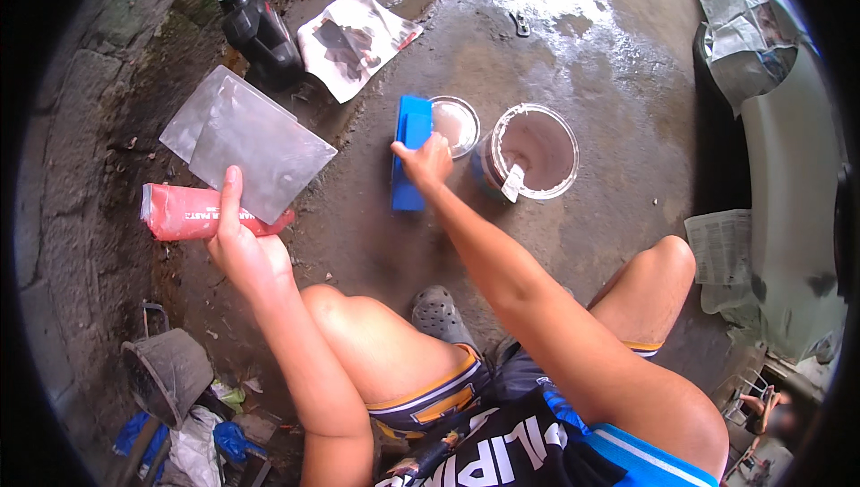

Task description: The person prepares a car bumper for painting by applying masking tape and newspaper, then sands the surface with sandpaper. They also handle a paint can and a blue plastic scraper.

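A red tube of paste [184, 212] is gripped in my left hand [246, 249], whose thumb lies over it. The corner of a smooth grey sheet [260, 146] overlaps the tube beside that thumb; I cannot tell if the hand holds it too. Behind it lies a second grey sheet [186, 120]. My right hand [428, 161] is closed on a long blue sanding block [410, 187] with a raised grip. Close to its right are a round lid [459, 120] and an open can [573, 160], smeared with pale paste. A paste-coated piece [513, 184] rests at the can's rim.
A black jug [264, 43] and a printed sheet [349, 48] lie at the far left. Near left, a grey bucket [175, 370] stands among rags and plastic. A pale car panel [793, 200] with newspaper [721, 245] lines the right. The concrete floor [618, 111] is wet further off.
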Available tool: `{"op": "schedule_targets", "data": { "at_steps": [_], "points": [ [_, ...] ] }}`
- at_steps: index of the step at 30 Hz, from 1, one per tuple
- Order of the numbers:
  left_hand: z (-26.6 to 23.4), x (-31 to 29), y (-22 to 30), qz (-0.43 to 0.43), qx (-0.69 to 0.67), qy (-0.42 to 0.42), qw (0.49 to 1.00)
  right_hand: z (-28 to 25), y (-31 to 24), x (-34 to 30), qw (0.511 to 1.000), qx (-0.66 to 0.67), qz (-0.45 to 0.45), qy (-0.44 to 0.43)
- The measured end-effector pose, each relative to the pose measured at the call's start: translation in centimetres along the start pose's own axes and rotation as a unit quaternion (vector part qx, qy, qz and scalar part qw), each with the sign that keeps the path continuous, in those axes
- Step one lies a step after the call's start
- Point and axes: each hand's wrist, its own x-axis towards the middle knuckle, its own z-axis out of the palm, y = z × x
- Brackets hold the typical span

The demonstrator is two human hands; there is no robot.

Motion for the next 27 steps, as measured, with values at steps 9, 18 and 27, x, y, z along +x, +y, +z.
{"op": "schedule_targets", "data": {
  "at_steps": [9, 18, 27],
  "points": [
    [-0.5, 3.2, -2.1, 0.031, 0.003, -0.043, 0.999, -9.6, 4.2, -9.2, 0.952, 0.081, -0.178, -0.234],
    [0.2, 4.4, -2.4, -0.044, 0.006, -0.054, 0.998, -26.2, 4.5, -12.7, 0.906, 0.086, -0.329, -0.250],
    [4.0, 4.0, -3.5, -0.065, 0.015, -0.108, 0.992, -37.8, 10.8, -6.5, 0.984, 0.114, -0.139, -0.017]
  ]
}}
